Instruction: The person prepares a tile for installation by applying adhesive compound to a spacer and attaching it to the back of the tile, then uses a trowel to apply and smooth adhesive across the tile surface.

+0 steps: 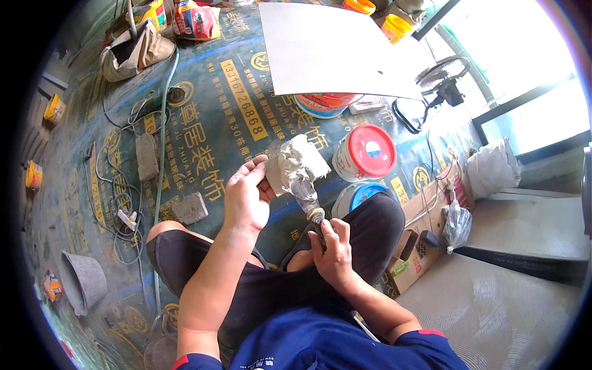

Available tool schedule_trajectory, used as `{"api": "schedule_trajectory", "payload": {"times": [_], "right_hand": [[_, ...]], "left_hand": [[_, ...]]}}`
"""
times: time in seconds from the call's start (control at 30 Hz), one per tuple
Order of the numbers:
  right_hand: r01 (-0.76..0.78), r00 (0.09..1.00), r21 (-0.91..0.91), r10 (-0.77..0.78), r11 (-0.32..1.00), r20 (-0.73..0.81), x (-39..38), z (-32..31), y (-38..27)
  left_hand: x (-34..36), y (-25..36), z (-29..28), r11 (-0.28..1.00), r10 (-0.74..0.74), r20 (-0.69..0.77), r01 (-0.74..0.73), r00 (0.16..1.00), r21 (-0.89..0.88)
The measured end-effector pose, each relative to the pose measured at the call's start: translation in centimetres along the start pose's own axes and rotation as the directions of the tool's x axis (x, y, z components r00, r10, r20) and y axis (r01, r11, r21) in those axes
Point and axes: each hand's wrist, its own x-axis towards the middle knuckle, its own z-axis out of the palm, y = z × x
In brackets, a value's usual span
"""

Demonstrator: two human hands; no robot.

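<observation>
My left hand [246,197] is closed on the edge of a small grey flat plate [277,176], thumb along its side, just above my bent legs. A thick lump of off-white paste [301,159] sits on or against the plate and hides much of it. My right hand [333,253] grips the handle of a paste-coated trowel [314,213], whose head reaches up into the lump; the blade's shape is hidden. Beyond the tool stands a white bucket with a red lid [369,151], and beside my right knee a blue-lidded bucket [359,196].
A large white panel [333,46] rests over buckets ahead. A black fan [450,86] stands by the window. Cables and a hose [163,142], grey blocks [190,208] and a grey bucket [83,283] are on my left. Grey boards [475,308] and cardboard [410,271] lie at my right.
</observation>
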Motion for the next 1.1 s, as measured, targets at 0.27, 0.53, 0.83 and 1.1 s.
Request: {"api": "schedule_trajectory", "payload": {"times": [0.27,0.53,0.83,1.1], "right_hand": [[-0.075,0.968,0.084,0.052,0.994,0.247,0.9,-3.5,-1.3],[-0.722,0.671,0.654,0.461,0.227,0.581,7.5,-10.0,0.6],[-0.849,0.485,0.528,0.359,-0.027,0.797,7.4,-9.1,5.6],[-0.883,0.446,0.469,0.286,-0.016,0.848,9.0,-8.5,5.4]], "left_hand": [[1.2,2.4,-1.5,0.976,0.203,-0.007,-0.202,0.979,0.084],[-1.4,6.2,0.1,0.702,0.373,0.316,-0.488,0.872,0.518],[-2.6,5.6,0.8,0.634,0.206,0.438,-0.46,0.875,0.622],[-2.1,4.9,1.2,0.526,0.043,0.394,-0.356,0.918,0.772]]}}
